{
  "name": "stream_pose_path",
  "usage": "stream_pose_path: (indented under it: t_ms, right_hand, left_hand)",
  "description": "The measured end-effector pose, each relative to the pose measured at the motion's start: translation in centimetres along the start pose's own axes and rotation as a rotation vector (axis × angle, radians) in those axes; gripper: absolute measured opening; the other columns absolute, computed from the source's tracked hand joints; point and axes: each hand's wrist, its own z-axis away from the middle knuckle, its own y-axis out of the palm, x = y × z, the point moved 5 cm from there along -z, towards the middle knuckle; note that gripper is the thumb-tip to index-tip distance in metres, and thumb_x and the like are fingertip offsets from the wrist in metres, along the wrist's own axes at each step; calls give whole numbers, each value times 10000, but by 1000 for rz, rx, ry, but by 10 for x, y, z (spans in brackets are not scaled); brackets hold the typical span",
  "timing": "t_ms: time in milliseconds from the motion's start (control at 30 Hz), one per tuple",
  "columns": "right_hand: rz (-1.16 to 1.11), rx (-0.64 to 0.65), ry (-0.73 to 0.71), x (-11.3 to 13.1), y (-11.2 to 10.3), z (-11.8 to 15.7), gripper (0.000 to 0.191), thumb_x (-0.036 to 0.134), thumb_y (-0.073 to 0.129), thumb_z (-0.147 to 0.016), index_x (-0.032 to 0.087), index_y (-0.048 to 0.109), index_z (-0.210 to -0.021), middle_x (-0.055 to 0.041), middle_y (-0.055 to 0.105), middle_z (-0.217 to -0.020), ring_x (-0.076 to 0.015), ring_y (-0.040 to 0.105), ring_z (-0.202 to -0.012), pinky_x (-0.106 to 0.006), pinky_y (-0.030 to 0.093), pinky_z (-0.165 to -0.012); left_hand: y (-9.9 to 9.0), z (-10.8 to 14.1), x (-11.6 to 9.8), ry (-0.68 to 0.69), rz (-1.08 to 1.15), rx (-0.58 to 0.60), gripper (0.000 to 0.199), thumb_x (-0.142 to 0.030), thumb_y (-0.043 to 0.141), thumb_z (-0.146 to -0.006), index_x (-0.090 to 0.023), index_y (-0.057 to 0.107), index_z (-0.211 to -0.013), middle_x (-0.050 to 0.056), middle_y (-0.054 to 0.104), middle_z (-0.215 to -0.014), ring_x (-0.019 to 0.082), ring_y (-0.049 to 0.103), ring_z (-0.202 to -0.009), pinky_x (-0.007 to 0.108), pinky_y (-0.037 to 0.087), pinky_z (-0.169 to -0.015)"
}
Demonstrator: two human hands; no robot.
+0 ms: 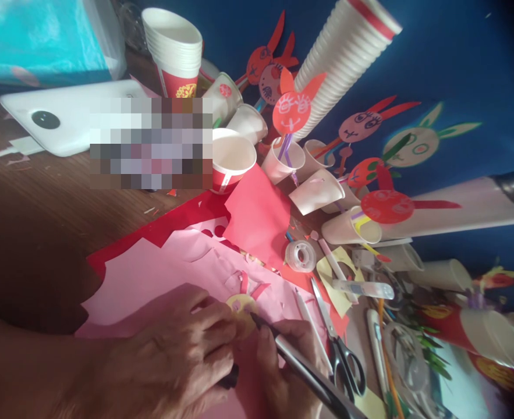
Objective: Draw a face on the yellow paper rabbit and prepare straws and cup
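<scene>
My right hand [294, 355] grips a black marker [309, 364] with its tip down at the edge of a small yellow paper rabbit head [241, 305]. The head has red-pink ears and pinkish eye marks. My left hand [173, 349] is closed over the lower left of the head, fingers bent and holding it against the pink paper [138, 273]. A black marker cap [229, 377] pokes out from under the fingers of my left hand. The rest of the cap and the left thumb are hidden.
Scissors [337, 343], a tape roll [301, 256] and a glue stick-like clear tube [364, 288] lie to the right. Finished rabbit heads [291, 110] on straws stand in paper cups [283, 160]. A stack of cups [353, 55] leans behind. A white phone-like device [73, 116] sits far left.
</scene>
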Motion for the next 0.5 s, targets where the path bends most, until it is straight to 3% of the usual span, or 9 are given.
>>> stream_pose_path:
  t_ms: [233,500]
  right_hand:
    - [-18,41,32,0,5,3,364,501,583,-905,223,549,-673,73,572,-430,-70,476,-322,-175,365,-364]
    - [-37,8,0,2,1,0,325,470,592,-892,217,559,-691,84,536,-421,-67,450,-309,-179,350,-354]
  left_hand:
    - [-1,0,0,5,-14,2,205,-351,509,-995,-202,641,-949,46,665,-1087,196,567,-992,345,383,-913]
    - [1,1,0,-20,-18,-10,208,-384,500,-994,-224,621,-937,4,666,-1052,177,563,-985,327,385,-892]
